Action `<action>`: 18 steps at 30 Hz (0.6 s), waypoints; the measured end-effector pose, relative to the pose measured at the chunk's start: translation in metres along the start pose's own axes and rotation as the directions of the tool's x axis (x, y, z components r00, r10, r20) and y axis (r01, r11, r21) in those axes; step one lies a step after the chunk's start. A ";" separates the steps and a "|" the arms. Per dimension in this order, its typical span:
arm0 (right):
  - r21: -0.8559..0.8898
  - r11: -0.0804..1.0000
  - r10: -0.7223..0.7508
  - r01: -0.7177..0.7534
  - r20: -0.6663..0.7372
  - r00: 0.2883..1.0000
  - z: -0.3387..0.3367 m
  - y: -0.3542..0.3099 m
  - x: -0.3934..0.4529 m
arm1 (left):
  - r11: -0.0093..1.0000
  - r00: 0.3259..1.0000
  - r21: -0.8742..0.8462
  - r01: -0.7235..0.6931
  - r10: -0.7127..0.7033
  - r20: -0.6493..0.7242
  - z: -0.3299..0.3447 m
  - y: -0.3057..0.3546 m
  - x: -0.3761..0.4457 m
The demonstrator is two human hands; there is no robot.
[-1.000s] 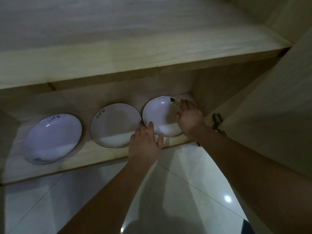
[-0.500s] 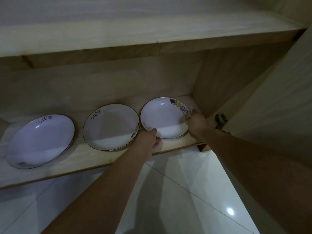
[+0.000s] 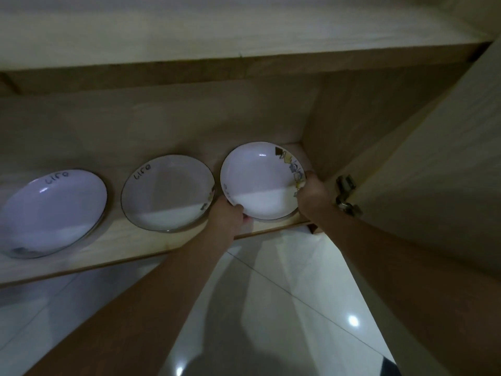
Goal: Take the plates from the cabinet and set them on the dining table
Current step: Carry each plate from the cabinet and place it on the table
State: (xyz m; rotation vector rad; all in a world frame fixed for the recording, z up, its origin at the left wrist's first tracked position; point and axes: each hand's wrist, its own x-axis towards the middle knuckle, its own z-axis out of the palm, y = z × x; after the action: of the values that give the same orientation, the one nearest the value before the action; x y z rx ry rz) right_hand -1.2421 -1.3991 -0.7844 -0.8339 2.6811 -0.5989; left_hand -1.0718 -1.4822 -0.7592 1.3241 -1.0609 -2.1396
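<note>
The right plate sits on the cabinet shelf, gripped at its near-left rim by the left hand and at its right rim by the right hand. Most fingers are hidden under the rim. Two more plates lie leftward. Glossy floor tiles are seen below.

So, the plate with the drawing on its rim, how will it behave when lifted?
The decorated plate looks glazed, so probably slippery and rigid. It is likely breakable if dropped. The left hand and right hand grip opposite rims, which should keep it level.
</note>
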 end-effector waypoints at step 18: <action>0.405 0.836 0.246 -0.369 0.324 0.913 -0.134 -0.049 -0.210 | 0.947 0.955 0.132 0.293 -0.282 -0.096 -0.060 0.046 -0.201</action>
State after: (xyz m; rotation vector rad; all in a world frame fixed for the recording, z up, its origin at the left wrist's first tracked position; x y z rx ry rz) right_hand -1.1002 -1.2713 -0.6165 -0.3066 2.2244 -0.9195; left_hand -0.9272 -1.3996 -0.6238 1.7076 -1.0654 -2.2285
